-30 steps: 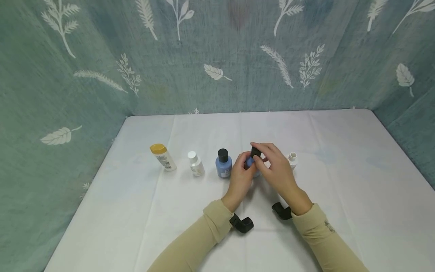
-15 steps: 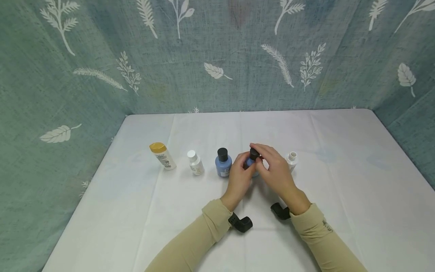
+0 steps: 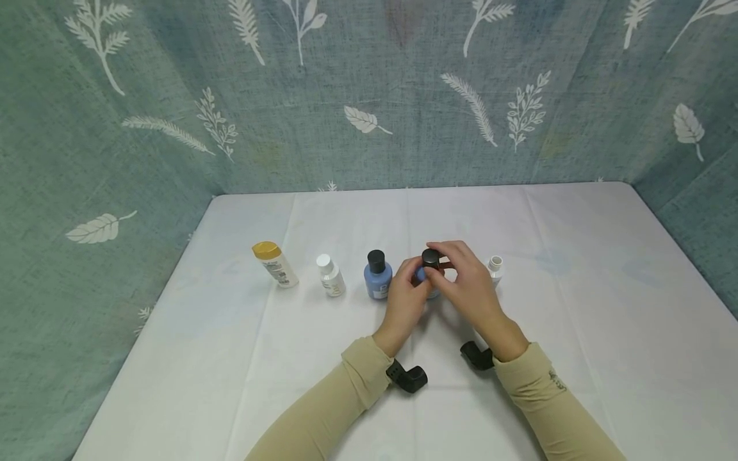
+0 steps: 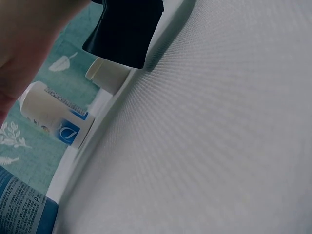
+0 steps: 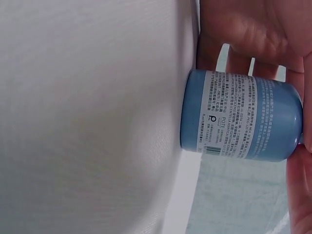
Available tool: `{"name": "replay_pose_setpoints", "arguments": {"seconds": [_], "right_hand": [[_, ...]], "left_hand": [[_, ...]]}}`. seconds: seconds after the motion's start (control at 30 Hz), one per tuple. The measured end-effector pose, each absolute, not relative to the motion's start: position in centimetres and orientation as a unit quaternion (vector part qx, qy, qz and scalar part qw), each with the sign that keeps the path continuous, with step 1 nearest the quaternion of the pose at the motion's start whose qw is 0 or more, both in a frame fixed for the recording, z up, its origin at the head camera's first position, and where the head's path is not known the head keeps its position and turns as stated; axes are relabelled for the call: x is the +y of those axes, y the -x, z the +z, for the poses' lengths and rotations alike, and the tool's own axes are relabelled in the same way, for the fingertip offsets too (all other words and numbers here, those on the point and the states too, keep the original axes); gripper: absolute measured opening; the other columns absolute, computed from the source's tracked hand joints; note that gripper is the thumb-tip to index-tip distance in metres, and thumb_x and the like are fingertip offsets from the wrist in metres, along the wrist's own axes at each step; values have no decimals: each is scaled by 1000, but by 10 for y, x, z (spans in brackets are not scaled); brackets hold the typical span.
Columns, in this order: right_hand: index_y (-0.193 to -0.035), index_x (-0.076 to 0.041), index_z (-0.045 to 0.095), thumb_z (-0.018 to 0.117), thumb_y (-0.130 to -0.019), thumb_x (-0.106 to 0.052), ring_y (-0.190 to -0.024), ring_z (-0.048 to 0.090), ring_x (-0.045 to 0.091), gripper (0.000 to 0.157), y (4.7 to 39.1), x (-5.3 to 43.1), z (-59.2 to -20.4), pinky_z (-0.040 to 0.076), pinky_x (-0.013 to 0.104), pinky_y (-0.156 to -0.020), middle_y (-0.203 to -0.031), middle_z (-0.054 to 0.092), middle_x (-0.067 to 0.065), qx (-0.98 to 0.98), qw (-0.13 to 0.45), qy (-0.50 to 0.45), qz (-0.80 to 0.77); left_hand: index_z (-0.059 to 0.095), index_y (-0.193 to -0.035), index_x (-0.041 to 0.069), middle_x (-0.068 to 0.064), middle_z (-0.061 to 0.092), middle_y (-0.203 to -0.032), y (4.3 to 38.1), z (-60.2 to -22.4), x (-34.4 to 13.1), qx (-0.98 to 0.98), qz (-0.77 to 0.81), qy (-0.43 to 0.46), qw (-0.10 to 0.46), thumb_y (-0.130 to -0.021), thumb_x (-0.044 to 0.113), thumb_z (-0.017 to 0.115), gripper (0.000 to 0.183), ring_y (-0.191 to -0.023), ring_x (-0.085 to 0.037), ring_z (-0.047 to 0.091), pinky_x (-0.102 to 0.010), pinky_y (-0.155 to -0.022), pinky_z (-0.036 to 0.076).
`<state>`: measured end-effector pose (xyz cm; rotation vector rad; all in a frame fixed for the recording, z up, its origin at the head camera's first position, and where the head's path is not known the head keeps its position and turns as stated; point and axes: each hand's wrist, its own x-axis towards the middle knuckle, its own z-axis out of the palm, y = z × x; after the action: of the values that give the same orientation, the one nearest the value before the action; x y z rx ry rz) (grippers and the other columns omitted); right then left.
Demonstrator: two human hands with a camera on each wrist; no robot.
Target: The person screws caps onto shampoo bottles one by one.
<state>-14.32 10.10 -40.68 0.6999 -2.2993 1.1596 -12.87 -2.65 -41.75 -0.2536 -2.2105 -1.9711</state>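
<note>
In the head view my left hand (image 3: 403, 301) grips the body of a blue bottle (image 5: 239, 114). The bottle is upright, its printed label plain in the right wrist view and its base at the white cloth. My right hand (image 3: 469, 288) pinches the bottle's black cap (image 3: 430, 258) from above between thumb and fingers. To the left stands a second blue bottle (image 3: 378, 280) with a black cap. Just beyond my right hand is a small white bottle (image 3: 495, 267) with its mouth uncovered; my hand partly hides it.
Farther left stand a white-capped white bottle (image 3: 331, 276) and a white bottle with a yellow cap (image 3: 275, 264). A white cloth (image 3: 190, 358) covers the table, and patterned fabric (image 3: 369, 96) hangs behind. Black wrist devices (image 3: 412, 380) sit low over the cloth.
The right fingers and thumb have shifted around the black cap, which shows more of its top now. The left hand keeps its hold, and the other bottles stay in place.
</note>
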Motion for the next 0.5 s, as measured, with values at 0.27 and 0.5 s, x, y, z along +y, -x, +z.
{"name": "replay_pose_setpoints", "arguments": {"seconds": [0.27, 0.5], "right_hand": [[-126, -12, 48, 67, -80, -23, -107, 47, 11, 51, 143, 104, -400, 45, 23, -80, -121, 48, -3, -835, 175, -259, 453], [-131, -11, 43, 59, -85, -9, -113, 47, 14, 49, 144, 111, -395, 45, 24, -82, -128, 47, 0, -830, 145, -307, 442]], "left_hand": [[62, -108, 9, 1, 55, -107, 127, -415, -27, -738, -665, 81, 79, -84, 11, 61, 24, -94, -7, 51, -26, -80, 44], [62, -108, 8, -2, 56, -107, 132, -424, -26, -757, -641, 82, 98, -83, 14, 64, 26, -96, -11, 51, -29, -82, 42]]}}
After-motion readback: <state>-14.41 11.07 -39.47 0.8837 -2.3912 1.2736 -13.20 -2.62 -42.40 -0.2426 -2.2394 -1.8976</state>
